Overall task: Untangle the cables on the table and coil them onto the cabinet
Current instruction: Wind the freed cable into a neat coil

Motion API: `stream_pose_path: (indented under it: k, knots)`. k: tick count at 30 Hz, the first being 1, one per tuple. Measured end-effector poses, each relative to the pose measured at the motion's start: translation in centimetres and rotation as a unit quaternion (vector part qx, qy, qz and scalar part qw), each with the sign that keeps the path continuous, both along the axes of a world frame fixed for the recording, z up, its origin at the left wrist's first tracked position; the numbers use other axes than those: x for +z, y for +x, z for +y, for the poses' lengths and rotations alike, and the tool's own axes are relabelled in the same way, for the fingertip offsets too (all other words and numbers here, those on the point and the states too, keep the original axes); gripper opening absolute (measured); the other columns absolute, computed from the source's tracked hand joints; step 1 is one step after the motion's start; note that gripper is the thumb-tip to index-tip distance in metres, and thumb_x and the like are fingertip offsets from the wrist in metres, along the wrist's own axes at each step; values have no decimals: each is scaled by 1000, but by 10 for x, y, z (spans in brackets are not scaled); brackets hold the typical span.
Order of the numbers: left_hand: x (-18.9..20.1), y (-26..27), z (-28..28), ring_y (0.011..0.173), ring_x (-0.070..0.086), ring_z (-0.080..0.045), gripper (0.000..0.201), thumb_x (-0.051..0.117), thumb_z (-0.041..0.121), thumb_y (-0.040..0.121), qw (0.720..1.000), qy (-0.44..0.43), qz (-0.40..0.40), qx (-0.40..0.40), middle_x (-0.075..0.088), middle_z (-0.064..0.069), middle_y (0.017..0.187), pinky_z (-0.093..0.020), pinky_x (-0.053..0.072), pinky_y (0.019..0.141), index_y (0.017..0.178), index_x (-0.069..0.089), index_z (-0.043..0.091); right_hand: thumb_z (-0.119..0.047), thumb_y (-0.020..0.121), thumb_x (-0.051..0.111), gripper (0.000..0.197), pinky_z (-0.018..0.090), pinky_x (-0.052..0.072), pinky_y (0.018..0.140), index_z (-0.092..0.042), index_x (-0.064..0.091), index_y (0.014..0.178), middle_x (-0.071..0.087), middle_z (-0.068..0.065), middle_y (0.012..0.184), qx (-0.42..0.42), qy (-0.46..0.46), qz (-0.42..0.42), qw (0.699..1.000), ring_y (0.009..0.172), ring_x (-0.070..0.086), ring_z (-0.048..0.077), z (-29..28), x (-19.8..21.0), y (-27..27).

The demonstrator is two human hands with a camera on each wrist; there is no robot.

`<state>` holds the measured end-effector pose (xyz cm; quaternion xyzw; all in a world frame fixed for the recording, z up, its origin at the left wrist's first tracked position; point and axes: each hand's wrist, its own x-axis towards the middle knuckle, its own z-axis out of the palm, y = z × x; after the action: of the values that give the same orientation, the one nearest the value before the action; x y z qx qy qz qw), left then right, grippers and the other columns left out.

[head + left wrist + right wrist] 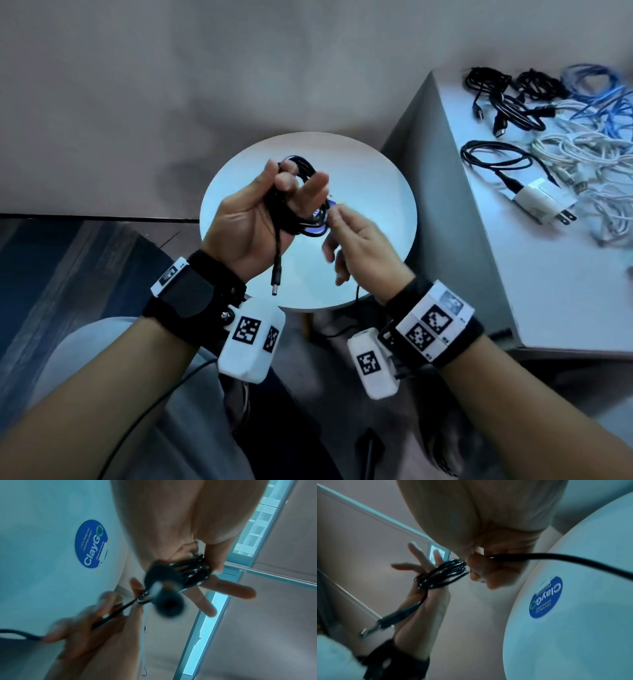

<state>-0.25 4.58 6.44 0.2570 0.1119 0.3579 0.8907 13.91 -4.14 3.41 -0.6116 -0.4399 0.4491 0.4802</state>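
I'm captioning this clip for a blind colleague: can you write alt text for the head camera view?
Over a round white table, the left hand holds a black cable wound in loops around its fingers, a barrel plug hanging below the palm, while the right hand pinches the cable's free end beside the coil. To the right, a grey cabinet holds black, white and blue cables.

Pretty dim overall with a cold bluish cast. The round table (376, 192) catches pale glare mid-frame. Head view warps and smears toward the right edge. Both wrist views are soft, and the right hand (82, 626) is motion-blurred lower left.
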Motion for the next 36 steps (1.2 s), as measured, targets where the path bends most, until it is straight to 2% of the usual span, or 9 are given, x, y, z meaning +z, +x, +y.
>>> stream_pose_path:
  k: [5,9,11,14,19,22,26,31,36]
  knots:
    - [-3,-3,16,104,72,-26,42,38,25,109,969,141,170,113,70,2,90,-37,50,102,80,61,4,-36,106,41,32,29,48,58,-24,53,133,59,-3,58,149,-78,-122,978,50,55,17,-11,-8,-27]
    - [-9,0,3,81,73,-32,35,49,25,105,857,355,360,106,71,-5,75,-35,56,85,89,63,-3,-27,99,50,41,22,42,62,-16,53,138,52,-17,64,207,-90,-210,951,53,54,-4,-17,14,-28]
    - [-13,1,-3,66,68,-23,32,51,27,103,784,462,408,73,70,1,66,-28,53,71,103,61,-3,-20,96,51,30,24,43,60,-11,64,121,47,-17,58,214,-88,-216,949,48,53,-6,-17,29,-17]
    - [-12,0,-10,51,59,-8,23,52,26,104,672,574,467,24,65,10,56,-18,43,57,84,56,16,-19,89,52,21,27,45,50,-10,71,93,49,-12,50,186,-87,-175,963,44,45,4,-19,48,2]
    - [1,2,-11,45,42,-25,41,39,37,105,788,468,386,-109,52,-4,48,-34,39,55,85,67,16,-9,85,58,7,29,42,47,-16,59,84,53,-6,56,108,18,-101,989,52,44,10,-15,62,36]
    - [6,3,-13,40,40,-15,46,38,34,103,853,397,317,-120,39,1,39,-29,41,56,95,65,-3,-13,94,65,11,29,41,50,-19,56,92,54,-7,61,53,108,-85,989,57,47,13,-12,56,42]
    - [2,4,-15,29,28,-6,36,39,33,101,938,234,220,-131,31,9,37,-23,42,48,84,58,7,-38,93,63,13,37,43,58,-28,63,102,58,-12,84,-18,145,-163,976,62,49,21,-6,42,36]
    - [-1,5,-20,31,41,-4,42,33,36,105,973,133,130,-138,40,13,38,-22,50,55,79,58,12,-51,100,45,43,24,49,83,-17,59,123,67,-10,104,39,79,-31,996,92,62,3,-7,28,14]
    - [2,4,-21,52,65,-11,48,34,35,98,980,111,119,-117,54,10,45,-25,56,70,70,70,19,-21,102,53,22,27,49,63,-4,58,115,68,0,88,17,119,100,988,59,57,16,-2,28,6]
